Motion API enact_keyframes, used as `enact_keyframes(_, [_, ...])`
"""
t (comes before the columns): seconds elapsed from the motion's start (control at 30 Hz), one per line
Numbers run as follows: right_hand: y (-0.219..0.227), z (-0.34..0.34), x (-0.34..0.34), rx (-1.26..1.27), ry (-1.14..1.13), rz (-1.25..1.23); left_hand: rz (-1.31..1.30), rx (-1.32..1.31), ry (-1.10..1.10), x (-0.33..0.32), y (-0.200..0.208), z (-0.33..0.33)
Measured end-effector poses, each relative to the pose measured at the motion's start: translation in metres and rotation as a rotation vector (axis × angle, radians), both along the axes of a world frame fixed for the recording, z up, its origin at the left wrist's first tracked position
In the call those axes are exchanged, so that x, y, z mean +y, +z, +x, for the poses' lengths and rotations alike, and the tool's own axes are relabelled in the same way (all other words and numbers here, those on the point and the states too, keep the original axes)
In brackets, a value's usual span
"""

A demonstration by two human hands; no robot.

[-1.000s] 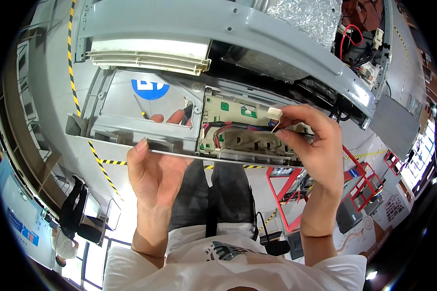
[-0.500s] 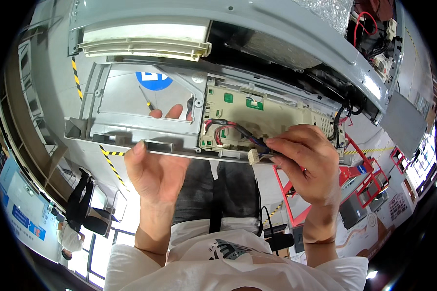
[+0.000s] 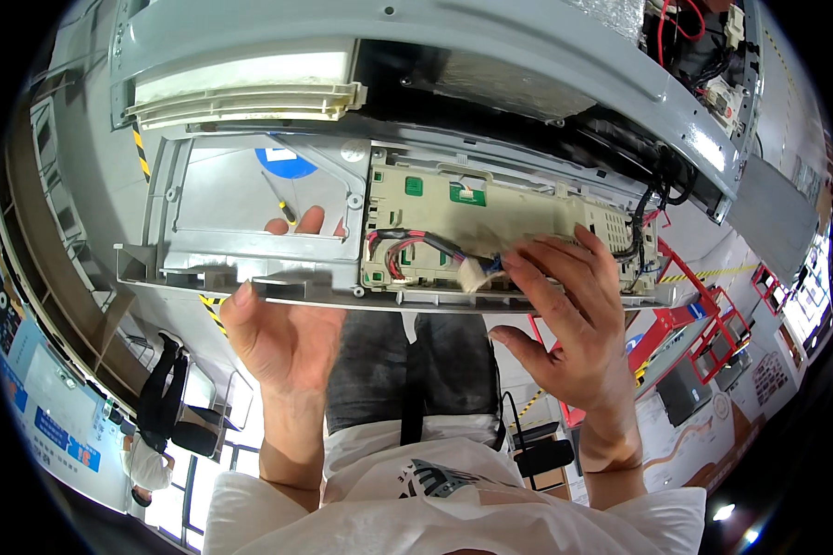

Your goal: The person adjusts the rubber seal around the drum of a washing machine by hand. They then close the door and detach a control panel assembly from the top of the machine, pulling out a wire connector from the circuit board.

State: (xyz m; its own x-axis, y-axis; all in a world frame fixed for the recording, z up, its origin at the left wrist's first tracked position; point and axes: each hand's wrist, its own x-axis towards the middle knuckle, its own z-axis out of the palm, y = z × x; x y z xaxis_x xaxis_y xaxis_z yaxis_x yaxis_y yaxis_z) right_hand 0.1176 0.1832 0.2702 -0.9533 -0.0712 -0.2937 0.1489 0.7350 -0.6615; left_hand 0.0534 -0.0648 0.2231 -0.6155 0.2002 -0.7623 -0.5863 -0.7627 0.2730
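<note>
We see the grey panel lying crosswise in front of the body, its near edge above the dark trousers; beyond the panel's left end we have open floor, and between the two forearms there is open room below the near edge; the far edge sits close to the grey metal cabinet, so we find little space there.

The left hand holds the panel from beneath, thumb at the near edge, two fingertips showing through the window opening; the right hand is spread wide, thumb well apart from the fingers, beside the blurred white connector; we cannot tell whether a fingertip touches it.

The connector ends the wire bundle, which arches across the cream housing set in the panel's right part; black cables stand in the way between the housing's right end and the cabinet; a ribbed cream piece juts out above the window; through that window we see a screwdriver near a blue floor marking; a red frame stands beyond the right hand.
</note>
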Motion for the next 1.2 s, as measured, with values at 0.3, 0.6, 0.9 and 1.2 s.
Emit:
enact_keyframes(0.3, [0.003,0.038,0.018,0.122,-0.387,0.243,-0.03,-0.049,-0.017,0.003,0.002,-0.002])
enact_keyframes(0.6, [-0.041,0.137,0.096,-0.034,-1.388,-0.188,-0.006,-0.016,-0.02,-0.004,-0.004,0.004])
enact_keyframes(0.9, [-0.052,0.161,0.093,0.035,-1.496,-0.658,0.036,0.03,-0.049,-0.008,0.0,-0.002])
enact_keyframes(1.2, [-0.029,0.145,0.098,0.154,-1.479,-0.576,-0.005,0.002,-0.042,0.003,0.012,-0.011])
